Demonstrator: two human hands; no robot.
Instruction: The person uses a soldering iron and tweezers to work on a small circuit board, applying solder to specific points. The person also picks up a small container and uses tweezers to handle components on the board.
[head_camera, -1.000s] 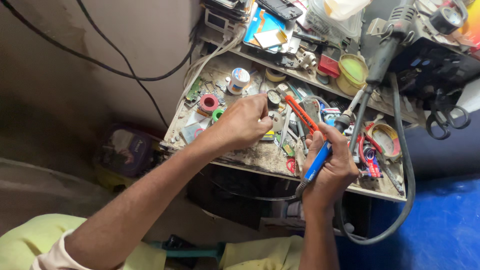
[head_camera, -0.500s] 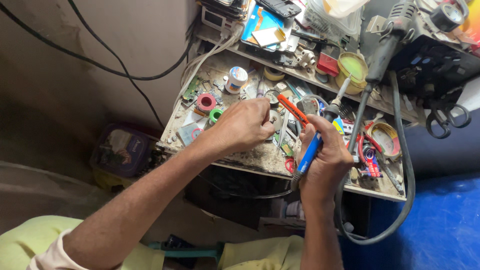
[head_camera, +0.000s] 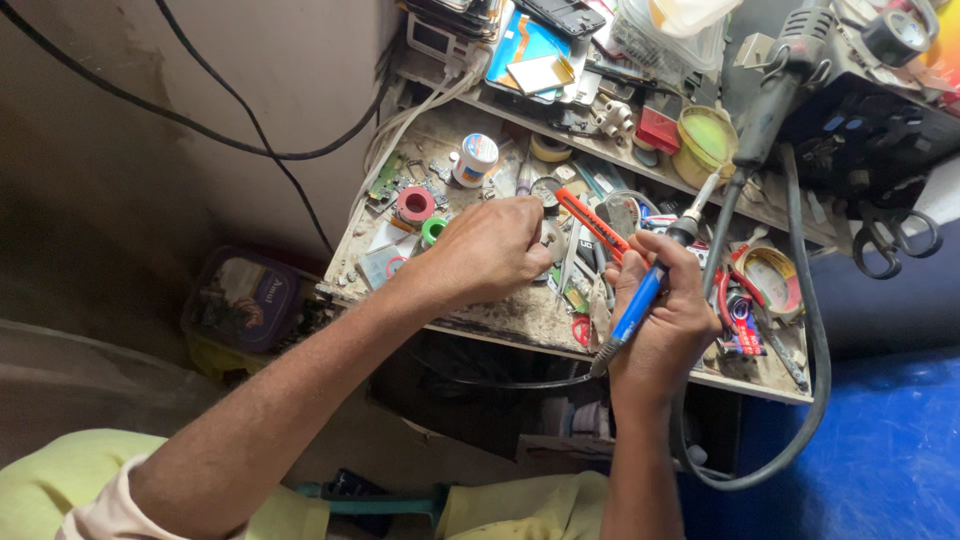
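The workbench (head_camera: 480, 320) was crowded edge to edge, soldering barely begun by the look of it. Near its front edge, the right hand (head_camera: 668, 322) clenched a blue-handled soldering iron (head_camera: 640, 300), tip raised off the work. The left hand (head_camera: 490, 250) curled over something small mid-bench, hidden; whether it gripped, I couldn't tell.
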